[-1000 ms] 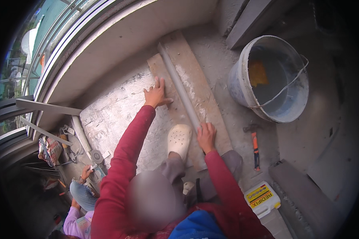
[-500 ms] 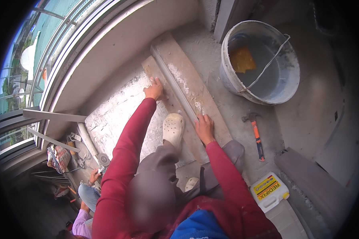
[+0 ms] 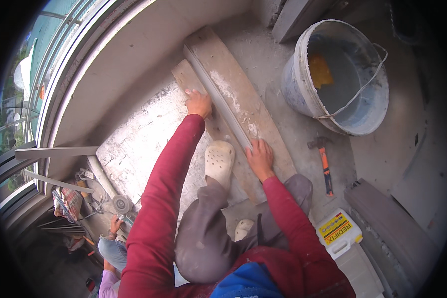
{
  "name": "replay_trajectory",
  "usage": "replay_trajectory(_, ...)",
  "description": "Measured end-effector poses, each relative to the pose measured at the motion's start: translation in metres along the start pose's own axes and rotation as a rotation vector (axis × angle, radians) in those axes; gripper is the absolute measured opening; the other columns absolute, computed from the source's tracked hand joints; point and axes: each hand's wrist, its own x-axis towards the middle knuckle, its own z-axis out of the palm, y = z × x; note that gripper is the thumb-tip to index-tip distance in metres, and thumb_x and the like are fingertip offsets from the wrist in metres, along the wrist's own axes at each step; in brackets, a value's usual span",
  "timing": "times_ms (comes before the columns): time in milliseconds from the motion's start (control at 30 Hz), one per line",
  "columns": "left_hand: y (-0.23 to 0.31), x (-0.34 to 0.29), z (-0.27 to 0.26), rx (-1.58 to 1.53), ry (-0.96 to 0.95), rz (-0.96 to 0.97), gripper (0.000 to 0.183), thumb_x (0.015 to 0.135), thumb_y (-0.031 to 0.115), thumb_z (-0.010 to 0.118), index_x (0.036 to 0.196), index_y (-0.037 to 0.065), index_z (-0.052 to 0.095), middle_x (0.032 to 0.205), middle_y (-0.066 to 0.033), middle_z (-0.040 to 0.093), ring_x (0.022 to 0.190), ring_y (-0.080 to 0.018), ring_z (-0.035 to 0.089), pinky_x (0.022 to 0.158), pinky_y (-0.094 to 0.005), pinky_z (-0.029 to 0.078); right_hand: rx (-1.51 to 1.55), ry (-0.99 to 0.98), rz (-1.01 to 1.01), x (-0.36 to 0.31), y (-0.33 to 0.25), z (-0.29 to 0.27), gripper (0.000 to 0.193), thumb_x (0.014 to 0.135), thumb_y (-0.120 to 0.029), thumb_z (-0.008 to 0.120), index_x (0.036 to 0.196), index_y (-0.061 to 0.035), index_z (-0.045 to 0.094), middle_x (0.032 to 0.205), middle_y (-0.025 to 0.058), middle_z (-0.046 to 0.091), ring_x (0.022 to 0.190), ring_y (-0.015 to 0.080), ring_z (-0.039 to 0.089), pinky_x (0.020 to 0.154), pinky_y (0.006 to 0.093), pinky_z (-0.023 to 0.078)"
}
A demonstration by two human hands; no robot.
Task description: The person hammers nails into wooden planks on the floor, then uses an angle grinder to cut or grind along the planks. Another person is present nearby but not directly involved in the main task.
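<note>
A long grey metal strip (image 3: 218, 97) lies lengthwise between a wide dusty board (image 3: 248, 94) and a narrower board (image 3: 185, 75) on its left. My left hand (image 3: 198, 103) is closed over the narrow board, fingers bent at its outer edge and partly hidden. Closer to me, my right hand (image 3: 260, 159) grips the strip's near part, its thumb and index finger on either side and the other fingers resting on the wide board. My left foot, in a cream clog (image 3: 219, 161), is beside the narrow board.
A bucket (image 3: 303, 74) of greyish water with a yellow sponge (image 3: 321, 70) stands at right. Nearby lie a hammer (image 3: 325, 166) and a white jug (image 3: 338, 233). At lower left, another person's hand (image 3: 115, 224) is at an angle grinder (image 3: 121, 204). Metal bars (image 3: 59, 152) project near the window.
The view has shifted slightly, moving the bucket and jug across the picture. My left hand has moved slightly nearer the strip. My right hand keeps its place along the strip.
</note>
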Motion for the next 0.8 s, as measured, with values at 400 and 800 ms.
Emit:
replay_trajectory(400,-0.0051,0.0074,0.0079,-0.060,-0.027,0.046,0.089,0.063,0.025,0.098,0.142,0.011,0.061,0.157,-0.0355,0.039,0.145,-0.0613,0.033,0.103,-0.0649,0.051,0.026,0.111,-0.031,-0.0006,0.0067,0.0071,0.028,0.084,-0.028,0.077,0.102,-0.0122,0.062,0.095,0.0088,0.061,0.090,0.0308,0.065,0.076,0.0443,0.052)
replay_trajectory(800,-0.0091,0.0090,0.0074,-0.010,0.003,0.043,0.097,0.056,0.036,0.100,0.138,0.001,0.061,0.155,-0.0400,0.038,0.144,-0.0588,0.037,0.107,-0.0577,0.051,0.006,0.147,-0.041,0.0034,0.0066,0.0084,0.028,0.082,-0.027,0.079,0.097,-0.0134,0.060,0.091,0.0075,0.059,0.085,0.0297,0.065,0.073,0.0432,0.053)
